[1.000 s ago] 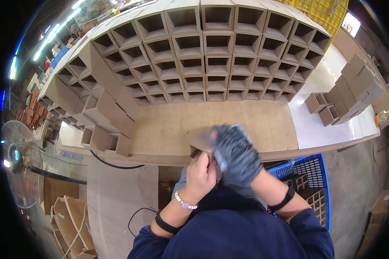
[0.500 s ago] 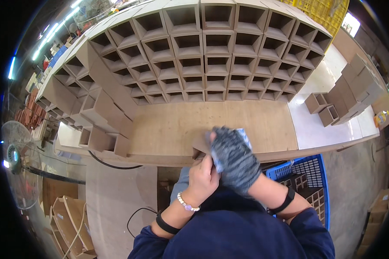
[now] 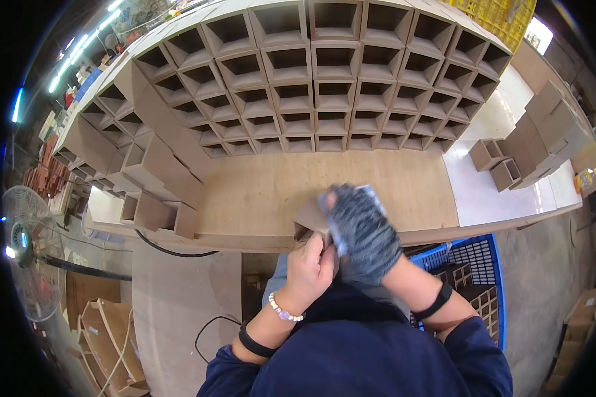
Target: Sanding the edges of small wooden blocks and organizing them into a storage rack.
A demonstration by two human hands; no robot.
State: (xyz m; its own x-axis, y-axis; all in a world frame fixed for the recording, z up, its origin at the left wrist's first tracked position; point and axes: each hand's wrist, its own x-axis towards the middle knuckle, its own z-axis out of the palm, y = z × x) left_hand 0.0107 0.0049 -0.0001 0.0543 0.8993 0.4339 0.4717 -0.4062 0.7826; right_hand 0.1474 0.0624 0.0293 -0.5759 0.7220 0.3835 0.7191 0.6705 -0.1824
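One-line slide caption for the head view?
Bare left hand holds a brown box at the workbench edge; the gloved right hand grips a bluish-white sheet beside it, before stacked open boxes.

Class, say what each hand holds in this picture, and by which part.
Left hand: a brown box, held by its near end. Right gloved hand: a blurred bluish-white sheet, gripped across its middle.

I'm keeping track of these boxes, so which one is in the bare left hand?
The brown box at the front edge of the table: the left hand grips its near end, while the stacked boxes stand farther off, untouched.
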